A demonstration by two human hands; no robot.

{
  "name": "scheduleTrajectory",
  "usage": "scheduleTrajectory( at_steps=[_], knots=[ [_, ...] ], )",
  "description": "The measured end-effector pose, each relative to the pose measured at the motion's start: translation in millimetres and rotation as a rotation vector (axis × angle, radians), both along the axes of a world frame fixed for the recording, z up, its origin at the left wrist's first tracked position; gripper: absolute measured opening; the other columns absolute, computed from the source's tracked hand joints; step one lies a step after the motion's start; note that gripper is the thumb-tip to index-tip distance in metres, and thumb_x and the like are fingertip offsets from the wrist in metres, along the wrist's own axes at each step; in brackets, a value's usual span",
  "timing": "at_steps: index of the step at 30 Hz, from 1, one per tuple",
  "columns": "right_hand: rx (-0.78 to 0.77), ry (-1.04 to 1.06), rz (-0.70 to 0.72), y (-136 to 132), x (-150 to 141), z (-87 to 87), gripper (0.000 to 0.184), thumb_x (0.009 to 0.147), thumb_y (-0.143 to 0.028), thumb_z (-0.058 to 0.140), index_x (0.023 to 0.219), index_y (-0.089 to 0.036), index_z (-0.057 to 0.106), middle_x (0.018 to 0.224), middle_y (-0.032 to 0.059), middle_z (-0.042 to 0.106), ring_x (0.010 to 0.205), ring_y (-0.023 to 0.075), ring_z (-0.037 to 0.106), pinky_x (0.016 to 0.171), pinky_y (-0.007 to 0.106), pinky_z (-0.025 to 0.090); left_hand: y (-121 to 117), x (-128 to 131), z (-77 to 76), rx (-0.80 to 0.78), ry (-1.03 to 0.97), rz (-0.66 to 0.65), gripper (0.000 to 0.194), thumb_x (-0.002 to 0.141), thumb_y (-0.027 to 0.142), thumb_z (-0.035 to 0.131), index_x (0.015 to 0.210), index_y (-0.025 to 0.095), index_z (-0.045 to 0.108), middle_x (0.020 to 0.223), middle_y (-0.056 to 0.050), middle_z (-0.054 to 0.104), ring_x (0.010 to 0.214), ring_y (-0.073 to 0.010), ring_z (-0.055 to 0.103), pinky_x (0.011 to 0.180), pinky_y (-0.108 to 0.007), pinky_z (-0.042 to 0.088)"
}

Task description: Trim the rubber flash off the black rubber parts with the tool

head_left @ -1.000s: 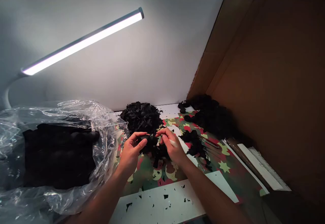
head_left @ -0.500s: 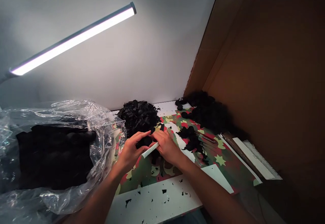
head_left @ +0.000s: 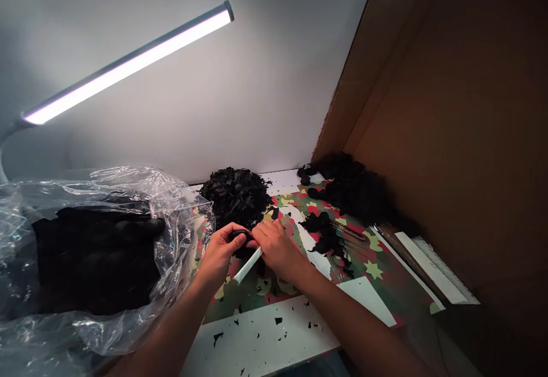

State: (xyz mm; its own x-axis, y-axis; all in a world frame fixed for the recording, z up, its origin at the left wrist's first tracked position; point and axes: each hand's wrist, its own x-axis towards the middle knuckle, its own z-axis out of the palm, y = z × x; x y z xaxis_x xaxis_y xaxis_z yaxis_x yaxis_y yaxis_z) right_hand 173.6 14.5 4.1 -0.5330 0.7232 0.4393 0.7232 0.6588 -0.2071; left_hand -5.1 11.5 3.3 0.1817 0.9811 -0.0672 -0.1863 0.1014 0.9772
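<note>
My left hand (head_left: 219,254) is closed, its thumb and fingers pinching a small dark rubber-like piece (head_left: 240,232). Right beside it, my right hand (head_left: 279,250) is wrapped round a slim tool with a white handle (head_left: 248,265). The handle's end sticks out toward me at lower left, while the tool's working tip is hidden by the fingers. Both hands nearly touch over a camouflage-patterned mat (head_left: 233,303). Just beyond them rises a heap of black scraps (head_left: 234,191).
At left lies a clear plastic bag (head_left: 180,194) with black pieces (head_left: 98,263) inside. Stringy black trimmings (head_left: 327,234) and tweezers (head_left: 349,231) lie at right. A dark pile (head_left: 359,189) sits against a cardboard panel (head_left: 462,137). A lit lamp (head_left: 132,66) hangs above.
My left fingers have closed in around the dark piece, which now shows more. The white handle has swung to point more steeply down toward me. The view has shifted slightly.
</note>
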Motion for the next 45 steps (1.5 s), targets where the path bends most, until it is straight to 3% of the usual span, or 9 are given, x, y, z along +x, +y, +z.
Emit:
scheduleTrajectory(
  at_steps=[3, 8, 16, 24, 32, 40, 43, 45],
  knots=[
    [-0.021, 0.048, 0.023, -2.4, -0.4, 5.1, 0.033, 0.108, -0.032, 0.04, 0.084, -0.018, 0.057, 0.083, 0.0036, 0.063, 0.077, 0.0196, 0.05, 0.076, 0.033, 0.03, 0.3, -0.2, -1.9, -0.021, -0.099, 0.006, 0.025, 0.076, 0.039, 0.081, 0.083, 0.017, 0.071, 0.079, -0.002, 0.07, 0.072, -0.0149, 0.06, 0.072, -0.025, 0.047],
    [-0.093, 0.098, 0.04, -2.3, 2.2, 9.3, 0.034, 0.106, -0.04, 0.047, 0.08, -0.018, 0.054, 0.081, 0.0028, 0.063, 0.079, 0.0195, 0.05, 0.076, 0.033, 0.03, -0.7, 0.8, 0.5, 0.035, -0.077, 0.017, 0.023, 0.075, 0.037, 0.083, 0.08, 0.017, 0.071, 0.08, -0.002, 0.07, 0.077, -0.0149, 0.06, 0.074, -0.024, 0.046],
    [-0.205, 0.058, 0.102, -5.3, -1.9, 11.2, 0.032, 0.099, -0.019, 0.056, 0.068, -0.019, 0.051, 0.071, -0.0012, 0.061, 0.075, 0.0176, 0.046, 0.077, 0.034, 0.029, -1.9, 19.5, -6.0, -0.204, -0.29, 0.202, 0.044, 0.054, 0.044, 0.094, 0.071, 0.017, 0.064, 0.066, 0.003, 0.061, 0.058, -0.0105, 0.052, 0.055, -0.022, 0.042],
    [-0.176, 0.012, 0.149, -3.6, 4.0, 9.3, 0.03, 0.094, -0.014, 0.056, 0.065, -0.018, 0.048, 0.066, -0.001, 0.059, 0.072, 0.0169, 0.042, 0.075, 0.034, 0.027, -2.8, 42.4, -14.2, -0.253, -0.36, 0.292, 0.053, 0.046, 0.048, 0.095, 0.066, 0.017, 0.057, 0.062, 0.005, 0.056, 0.053, -0.0083, 0.047, 0.052, -0.021, 0.038],
    [-0.255, 0.122, 0.179, -3.2, 4.5, 13.3, 0.033, 0.094, -0.011, 0.054, 0.065, -0.019, 0.043, 0.062, -0.0039, 0.051, 0.071, 0.0162, 0.041, 0.077, 0.032, 0.03, 4.4, 43.9, -7.2, -0.2, -0.386, 0.373, 0.052, 0.046, 0.047, 0.095, 0.068, 0.017, 0.059, 0.059, 0.006, 0.056, 0.056, -0.0083, 0.048, 0.055, -0.021, 0.038],
    [-0.354, 0.18, 0.284, -12.2, 1.6, 10.9, 0.03, 0.081, -0.003, 0.059, 0.06, -0.019, 0.044, 0.058, -0.0055, 0.048, 0.069, 0.0151, 0.043, 0.08, 0.032, 0.031, 18.0, 42.8, -11.6, -0.155, -0.387, 0.441, 0.055, 0.044, 0.049, 0.095, 0.067, 0.017, 0.059, 0.06, 0.006, 0.055, 0.055, -0.0079, 0.046, 0.055, -0.022, 0.037],
    [-0.3, 0.148, 0.325, -15.5, -1.9, 7.1, 0.027, 0.082, -0.006, 0.061, 0.062, -0.019, 0.049, 0.058, -0.0055, 0.051, 0.069, 0.0148, 0.045, 0.081, 0.033, 0.032, 27.2, 31.4, -8.2, -0.117, -0.374, 0.476, 0.056, 0.044, 0.053, 0.094, 0.067, 0.017, 0.057, 0.06, 0.006, 0.055, 0.057, -0.008, 0.046, 0.056, -0.022, 0.038],
    [-0.225, 0.118, 0.216, -9.0, 1.2, 4.5, 0.027, 0.087, -0.011, 0.06, 0.063, -0.019, 0.051, 0.06, -0.0038, 0.054, 0.07, 0.0155, 0.047, 0.08, 0.034, 0.032, 26.2, 26.2, -3.5, -0.096, -0.359, 0.455, 0.055, 0.046, 0.053, 0.094, 0.068, 0.016, 0.059, 0.062, 0.005, 0.057, 0.06, -0.0088, 0.049, 0.059, -0.022, 0.04]
  ],
)
